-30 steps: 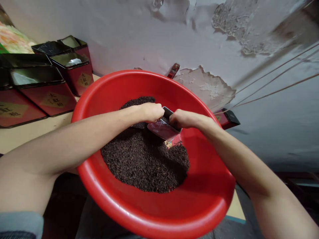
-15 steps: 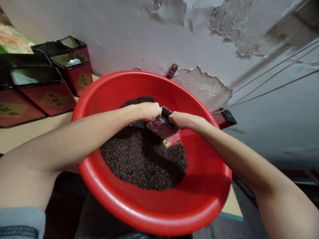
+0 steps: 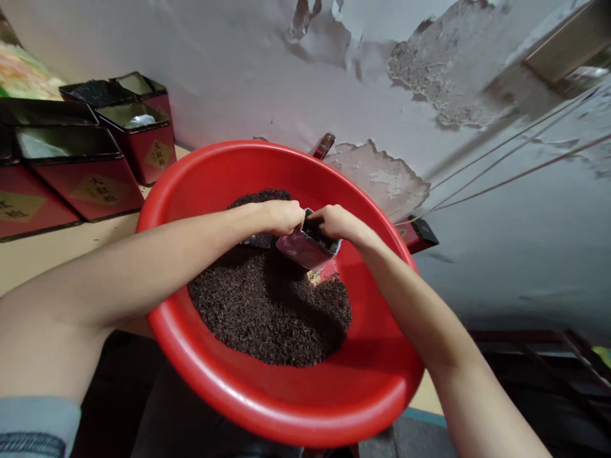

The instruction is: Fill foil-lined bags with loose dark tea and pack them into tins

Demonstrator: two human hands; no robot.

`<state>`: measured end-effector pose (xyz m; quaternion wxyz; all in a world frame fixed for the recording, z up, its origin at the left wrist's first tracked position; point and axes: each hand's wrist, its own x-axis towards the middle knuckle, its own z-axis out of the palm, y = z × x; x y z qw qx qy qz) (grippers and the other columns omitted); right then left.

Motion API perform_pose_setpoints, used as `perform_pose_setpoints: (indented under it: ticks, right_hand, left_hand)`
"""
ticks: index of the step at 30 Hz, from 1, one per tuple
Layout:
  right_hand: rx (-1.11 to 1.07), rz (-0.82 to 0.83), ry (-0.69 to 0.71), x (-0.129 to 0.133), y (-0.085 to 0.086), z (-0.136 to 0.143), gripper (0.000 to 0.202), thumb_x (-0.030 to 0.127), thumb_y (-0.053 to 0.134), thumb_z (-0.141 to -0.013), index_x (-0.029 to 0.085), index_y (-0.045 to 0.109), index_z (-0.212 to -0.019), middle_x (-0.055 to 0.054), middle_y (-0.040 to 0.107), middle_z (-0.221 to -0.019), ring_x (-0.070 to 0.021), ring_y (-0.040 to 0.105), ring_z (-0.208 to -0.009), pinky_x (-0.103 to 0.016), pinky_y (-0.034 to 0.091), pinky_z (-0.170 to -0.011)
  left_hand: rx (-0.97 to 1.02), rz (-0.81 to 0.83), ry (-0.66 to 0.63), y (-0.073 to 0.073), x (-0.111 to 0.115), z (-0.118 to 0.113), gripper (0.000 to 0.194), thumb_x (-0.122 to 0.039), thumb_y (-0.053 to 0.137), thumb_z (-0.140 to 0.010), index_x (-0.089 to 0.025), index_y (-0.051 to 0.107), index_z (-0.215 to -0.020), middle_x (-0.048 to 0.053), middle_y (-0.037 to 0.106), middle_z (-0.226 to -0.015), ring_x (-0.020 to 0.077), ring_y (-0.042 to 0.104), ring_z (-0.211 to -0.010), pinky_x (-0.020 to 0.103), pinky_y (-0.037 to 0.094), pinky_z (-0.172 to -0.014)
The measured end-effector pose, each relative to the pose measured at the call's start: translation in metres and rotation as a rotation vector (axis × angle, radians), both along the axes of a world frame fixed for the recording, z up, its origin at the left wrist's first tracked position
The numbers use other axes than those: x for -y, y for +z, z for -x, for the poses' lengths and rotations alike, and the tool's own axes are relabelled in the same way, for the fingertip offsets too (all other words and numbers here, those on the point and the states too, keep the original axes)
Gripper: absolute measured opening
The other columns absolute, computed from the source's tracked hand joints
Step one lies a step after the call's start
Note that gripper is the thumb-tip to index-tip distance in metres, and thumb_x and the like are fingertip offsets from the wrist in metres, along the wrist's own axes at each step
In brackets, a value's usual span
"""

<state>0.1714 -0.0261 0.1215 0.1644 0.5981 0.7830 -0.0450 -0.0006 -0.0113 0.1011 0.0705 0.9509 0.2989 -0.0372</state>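
Over the dark loose tea leaves (image 3: 272, 312) in a big red plastic basin (image 3: 286, 416), I hold a small reddish tin (image 3: 305, 251), tilted, its mouth facing up and away. My left hand (image 3: 287, 217) is closed on the tin's left rim. My right hand (image 3: 338, 222) reaches into the mouth from the right; one finger shows stretched out, while the other fingertips are hidden inside. Dark contents show within the mouth, too shaded to make out. Below the tin, a red piece with gold print (image 3: 314, 277) lies partly among the leaves. A dark shiny flat thing (image 3: 260, 240) sits under my left wrist.
Several open red-and-black tins (image 3: 100, 184) stand on a pale tabletop (image 3: 105, 238) at the left, one with whitish lining. Behind the basin rises a peeling wall (image 3: 229, 89). Cords (image 3: 506, 172) stretch across at the right, near another red-and-black box (image 3: 420, 234).
My right hand has shifted from the tin's right rim up and over its mouth, fingers going inside. My left hand keeps its grip. The view has turned slightly to the right.
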Motion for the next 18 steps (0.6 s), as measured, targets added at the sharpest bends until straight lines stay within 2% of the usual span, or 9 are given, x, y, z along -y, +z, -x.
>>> perform_pose_setpoints:
  ticks: [5,8,11,15,18]
  right_hand:
    - [0.016,0.007,0.102,-0.002,-0.008,0.004,0.057,-0.002,0.054,-0.08,0.019,0.08,-0.127,-0.01,0.082,-0.114,-0.0226,0.076,-0.099,-0.025,0.05,-0.079]
    - [0.0,0.017,0.146,-0.002,-0.009,0.004,0.061,-0.003,0.053,-0.08,0.019,0.079,-0.13,-0.01,0.081,-0.116,-0.0207,0.075,-0.098,-0.024,0.049,-0.079]
    - [0.003,0.077,0.197,-0.002,-0.006,0.001,0.065,-0.005,0.051,-0.079,0.02,0.077,-0.133,-0.009,0.08,-0.119,-0.0182,0.072,-0.095,-0.023,0.047,-0.079]
    - [0.009,0.163,0.229,-0.002,0.003,-0.005,0.065,-0.003,0.05,-0.08,0.023,0.078,-0.132,-0.006,0.081,-0.113,-0.0156,0.067,-0.086,-0.024,0.045,-0.075]
    - [-0.017,0.191,0.241,-0.001,0.009,-0.007,0.067,-0.004,0.048,-0.079,0.025,0.079,-0.131,-0.005,0.081,-0.113,-0.0153,0.066,-0.087,-0.024,0.045,-0.076]
  left_hand:
    - [0.006,-0.003,0.019,0.001,0.001,-0.001,0.035,-0.009,0.06,-0.092,-0.019,0.085,-0.113,0.011,0.083,-0.101,0.0191,0.069,-0.082,0.03,0.042,-0.069]
    - [-0.011,-0.009,0.005,0.002,0.002,-0.001,0.036,-0.008,0.06,-0.092,-0.017,0.084,-0.115,0.011,0.083,-0.104,0.0201,0.069,-0.085,0.03,0.042,-0.069]
    - [-0.029,-0.033,0.007,0.003,0.002,-0.001,0.033,-0.009,0.059,-0.093,-0.016,0.084,-0.114,0.012,0.082,-0.106,0.021,0.07,-0.088,0.03,0.041,-0.068]
    - [-0.028,-0.021,0.01,0.0,0.001,-0.001,0.032,-0.012,0.059,-0.094,-0.016,0.084,-0.113,0.012,0.082,-0.105,0.0206,0.069,-0.084,0.03,0.04,-0.066]
    - [-0.017,-0.003,0.001,-0.001,0.0,-0.001,0.033,-0.011,0.06,-0.092,-0.018,0.085,-0.113,0.012,0.081,-0.102,0.0198,0.068,-0.081,0.031,0.04,-0.066]
